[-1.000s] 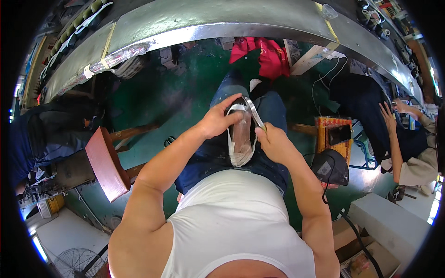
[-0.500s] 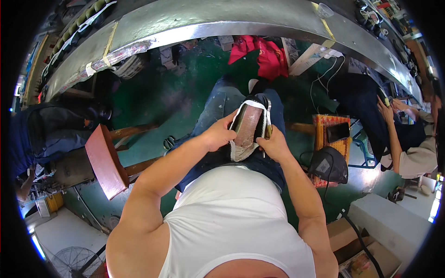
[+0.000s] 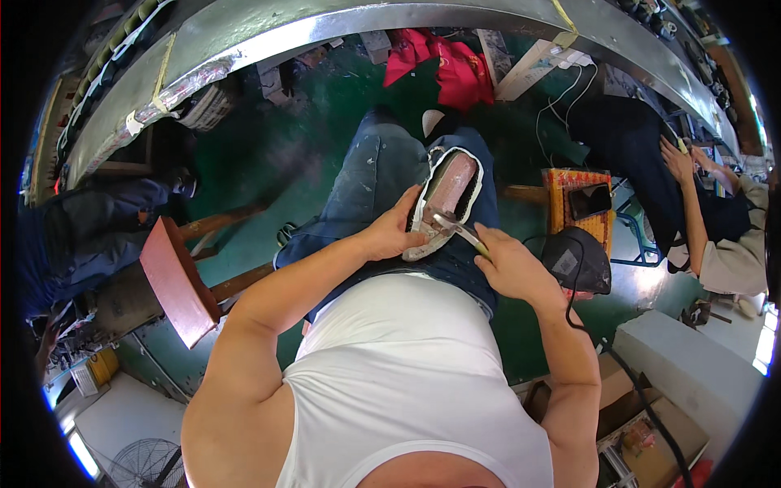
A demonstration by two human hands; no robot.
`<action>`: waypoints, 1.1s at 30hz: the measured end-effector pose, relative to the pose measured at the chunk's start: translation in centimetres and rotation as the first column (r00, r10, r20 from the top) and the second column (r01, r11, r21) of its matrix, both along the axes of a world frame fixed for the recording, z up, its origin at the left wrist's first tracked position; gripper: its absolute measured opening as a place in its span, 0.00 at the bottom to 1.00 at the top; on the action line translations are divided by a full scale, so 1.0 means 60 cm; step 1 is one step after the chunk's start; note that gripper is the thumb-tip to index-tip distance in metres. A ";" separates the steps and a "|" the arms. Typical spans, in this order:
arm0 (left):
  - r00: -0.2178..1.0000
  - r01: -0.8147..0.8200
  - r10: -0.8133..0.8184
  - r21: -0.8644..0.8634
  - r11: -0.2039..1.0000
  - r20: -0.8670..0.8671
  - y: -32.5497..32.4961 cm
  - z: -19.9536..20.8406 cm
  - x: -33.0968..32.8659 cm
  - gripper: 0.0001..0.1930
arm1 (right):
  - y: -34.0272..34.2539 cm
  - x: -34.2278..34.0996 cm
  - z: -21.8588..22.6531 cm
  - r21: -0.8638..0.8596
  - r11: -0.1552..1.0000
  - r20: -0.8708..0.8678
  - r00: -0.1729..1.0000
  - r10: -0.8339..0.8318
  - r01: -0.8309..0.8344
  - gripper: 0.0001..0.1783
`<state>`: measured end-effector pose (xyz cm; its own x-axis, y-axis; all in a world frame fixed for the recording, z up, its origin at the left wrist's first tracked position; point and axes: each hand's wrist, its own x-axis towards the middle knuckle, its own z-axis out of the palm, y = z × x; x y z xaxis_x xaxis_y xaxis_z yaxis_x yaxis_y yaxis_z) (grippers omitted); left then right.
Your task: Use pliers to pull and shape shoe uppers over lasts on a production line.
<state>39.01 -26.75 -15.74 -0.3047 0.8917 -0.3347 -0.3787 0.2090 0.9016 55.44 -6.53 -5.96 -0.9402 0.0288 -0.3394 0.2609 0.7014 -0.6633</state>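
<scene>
The shoe lies sole-up on the person's lap. The left hand holds its side tight. The right hand grips a metal tool touching the shoe's edge. I think pulling the edge tight is underway; next needs a steady pull.

White-edged shoe with a brownish sole (on blue jeans), green floor.

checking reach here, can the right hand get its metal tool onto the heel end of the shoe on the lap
Probably yes. The right hand already has the metal tool at the shoe, which the left hand steadies from the other side; nothing blocks it.
</scene>
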 end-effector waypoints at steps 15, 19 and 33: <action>0.722 -0.459 0.609 -0.431 0.777 0.329 0.050 0.042 0.008 0.34 | -0.011 -0.109 0.016 0.216 0.919 0.291 0.920 0.263 -0.331 0.12; 0.773 -0.520 0.627 -0.467 0.715 0.098 0.060 -0.004 0.001 0.33 | -0.046 -0.059 -0.058 0.175 0.982 0.029 0.997 0.066 -0.070 0.12; 0.574 -0.447 0.308 0.025 0.894 -0.759 0.045 -0.018 0.014 0.23 | -0.003 -0.084 -0.034 0.333 0.941 -0.049 0.998 -0.037 0.051 0.24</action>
